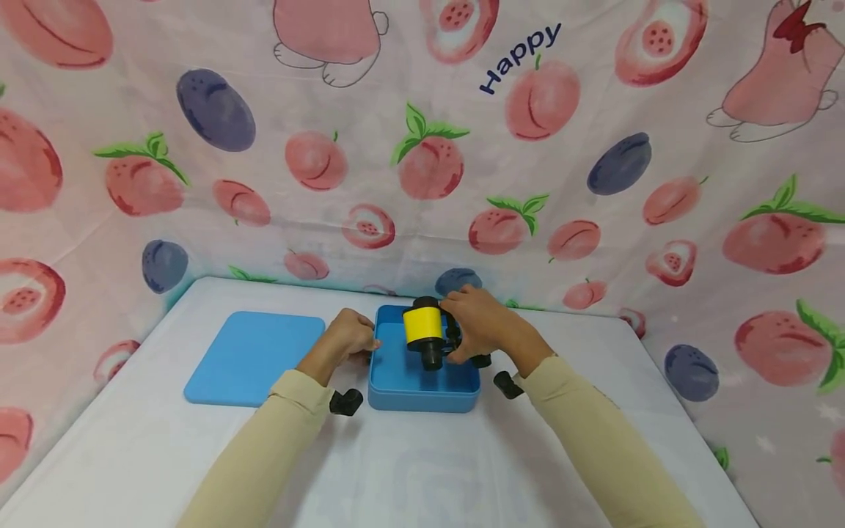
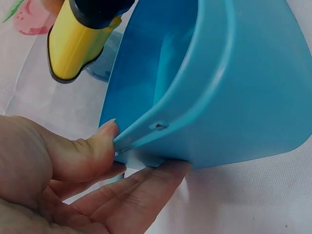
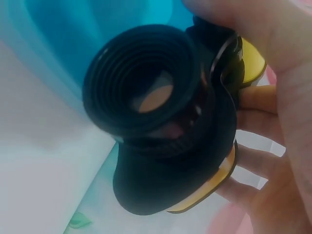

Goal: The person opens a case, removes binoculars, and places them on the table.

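Note:
A pair of yellow and black binoculars [image 1: 422,326] is held over an open blue box [image 1: 422,402] by my right hand [image 1: 482,319]. The right wrist view shows a black eyepiece [image 3: 146,92] close up, with the fingers of that hand [image 3: 287,73] curled round the binoculars' body. My left hand [image 1: 348,334] grips the box's left wall. In the left wrist view its thumb [image 2: 95,148] presses at the rim while the other fingers [image 2: 141,195] lie against the outside. Part of the binoculars is hidden behind the right hand.
A flat blue lid [image 1: 254,359] lies on the white table [image 1: 422,469] to the left of the box. Behind the table hangs a fruit-patterned cloth [image 1: 422,242]. Black wrist cameras [image 1: 346,402] sit near both cuffs.

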`<state>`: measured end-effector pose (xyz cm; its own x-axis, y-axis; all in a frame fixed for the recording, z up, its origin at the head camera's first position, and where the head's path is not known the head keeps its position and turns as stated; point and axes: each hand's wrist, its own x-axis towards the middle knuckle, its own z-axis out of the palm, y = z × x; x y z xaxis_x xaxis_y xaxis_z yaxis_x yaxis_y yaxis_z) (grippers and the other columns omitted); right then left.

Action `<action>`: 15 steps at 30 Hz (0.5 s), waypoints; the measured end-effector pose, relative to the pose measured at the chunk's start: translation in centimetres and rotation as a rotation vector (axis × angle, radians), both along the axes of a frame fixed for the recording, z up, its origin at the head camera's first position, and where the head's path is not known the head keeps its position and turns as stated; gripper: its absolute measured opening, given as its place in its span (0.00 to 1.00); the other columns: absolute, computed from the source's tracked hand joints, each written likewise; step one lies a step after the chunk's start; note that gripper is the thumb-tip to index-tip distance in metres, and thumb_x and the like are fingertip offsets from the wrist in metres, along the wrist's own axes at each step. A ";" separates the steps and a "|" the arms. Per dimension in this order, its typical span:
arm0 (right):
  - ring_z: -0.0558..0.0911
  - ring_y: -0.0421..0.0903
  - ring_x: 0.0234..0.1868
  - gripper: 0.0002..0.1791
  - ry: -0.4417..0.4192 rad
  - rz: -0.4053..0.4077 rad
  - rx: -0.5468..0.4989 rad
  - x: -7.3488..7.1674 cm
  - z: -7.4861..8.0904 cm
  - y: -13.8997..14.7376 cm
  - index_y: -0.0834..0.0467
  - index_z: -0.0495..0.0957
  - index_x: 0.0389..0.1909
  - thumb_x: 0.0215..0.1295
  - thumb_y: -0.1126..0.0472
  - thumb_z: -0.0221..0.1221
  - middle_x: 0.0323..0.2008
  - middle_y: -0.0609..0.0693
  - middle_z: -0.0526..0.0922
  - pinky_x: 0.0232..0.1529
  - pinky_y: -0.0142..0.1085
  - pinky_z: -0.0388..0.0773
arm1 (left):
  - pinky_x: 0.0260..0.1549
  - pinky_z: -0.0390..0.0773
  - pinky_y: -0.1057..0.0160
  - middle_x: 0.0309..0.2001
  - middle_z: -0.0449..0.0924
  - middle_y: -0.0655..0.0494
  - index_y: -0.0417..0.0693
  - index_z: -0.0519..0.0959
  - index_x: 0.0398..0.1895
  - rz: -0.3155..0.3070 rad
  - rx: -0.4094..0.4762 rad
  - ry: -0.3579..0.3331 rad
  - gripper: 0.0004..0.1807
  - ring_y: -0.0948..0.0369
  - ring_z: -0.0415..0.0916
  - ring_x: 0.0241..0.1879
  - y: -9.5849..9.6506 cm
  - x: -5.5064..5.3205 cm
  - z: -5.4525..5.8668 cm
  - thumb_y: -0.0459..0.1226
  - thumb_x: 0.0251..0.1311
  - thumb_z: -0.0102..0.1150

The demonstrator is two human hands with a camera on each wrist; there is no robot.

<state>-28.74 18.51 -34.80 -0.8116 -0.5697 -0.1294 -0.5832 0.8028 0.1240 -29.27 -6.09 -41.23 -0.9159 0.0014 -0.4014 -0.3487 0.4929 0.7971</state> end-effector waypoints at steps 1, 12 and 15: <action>0.73 0.60 0.67 0.55 0.003 -0.003 0.002 0.0 0.0 0.1 0.60 0.71 0.72 0.49 0.34 0.77 0.70 0.57 0.76 0.71 0.58 0.73 | 0.44 0.90 0.53 0.63 0.79 0.32 0.32 0.74 0.69 -0.004 0.005 0.003 0.26 0.52 0.86 0.42 0.0 0.0 0.0 0.28 0.68 0.64; 0.74 0.57 0.65 0.53 0.030 -0.036 -0.041 0.2 -0.3 1.8 0.59 0.74 0.70 0.47 0.34 0.77 0.67 0.55 0.79 0.70 0.56 0.74 | 0.46 0.90 0.52 0.63 0.79 0.31 0.32 0.74 0.69 -0.040 0.020 0.037 0.26 0.49 0.87 0.50 -0.4 0.4 0.0 0.28 0.69 0.62; 0.74 0.57 0.65 0.53 0.025 -0.047 -0.053 0.3 -0.4 2.1 0.59 0.74 0.70 0.47 0.34 0.77 0.66 0.55 0.80 0.70 0.56 0.74 | 0.47 0.89 0.51 0.63 0.78 0.31 0.33 0.74 0.69 -0.037 0.007 0.034 0.26 0.48 0.87 0.51 -0.4 0.3 0.0 0.29 0.69 0.63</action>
